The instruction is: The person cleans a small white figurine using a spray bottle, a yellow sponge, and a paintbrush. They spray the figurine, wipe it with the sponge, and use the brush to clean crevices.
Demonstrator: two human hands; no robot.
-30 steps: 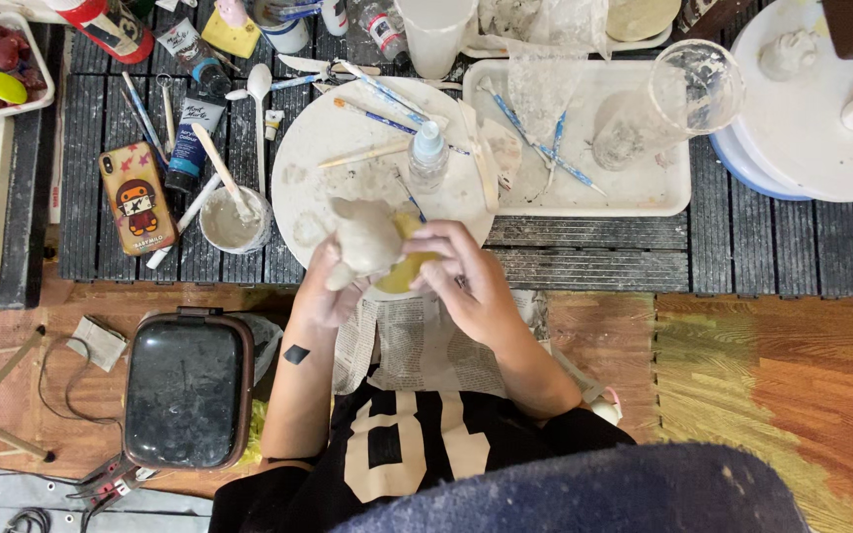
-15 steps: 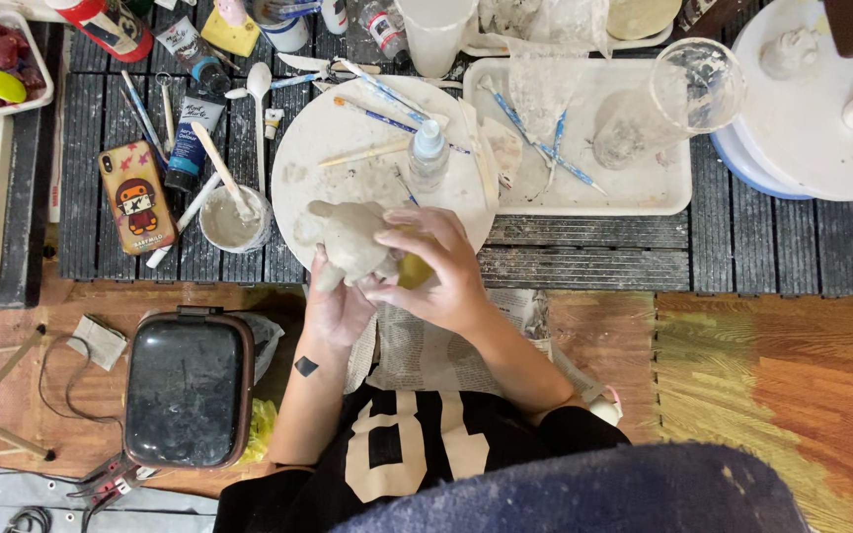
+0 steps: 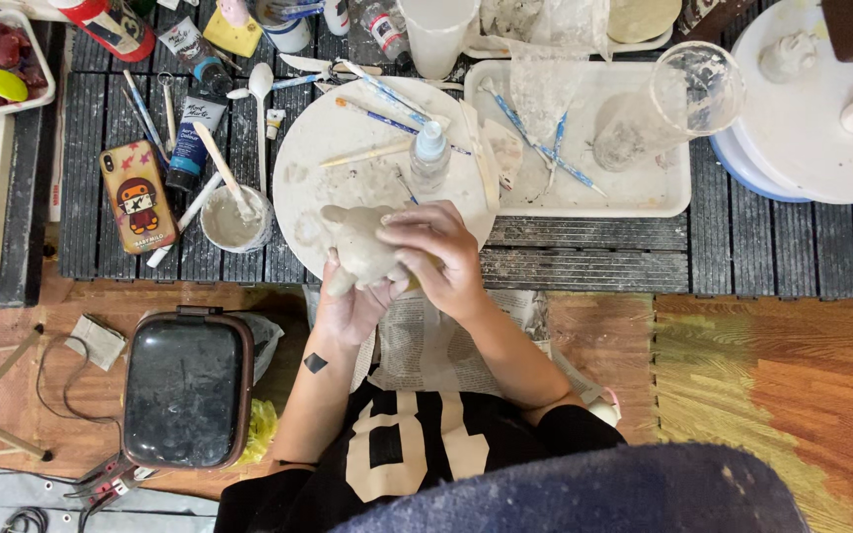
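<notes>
Cup (image 3: 234, 219) left of board (image 3: 348, 138) (phone (image 3: 137, 195) beyond).

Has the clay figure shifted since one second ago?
Yes. The clay figure has turned in the left hand: its broad end now points left toward the small cup, while the right hand covers its other side.

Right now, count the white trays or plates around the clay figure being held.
3: a round plate under the clay figure, a rectangular tray beside it, a round tray far right. Others may be cut off.
</notes>
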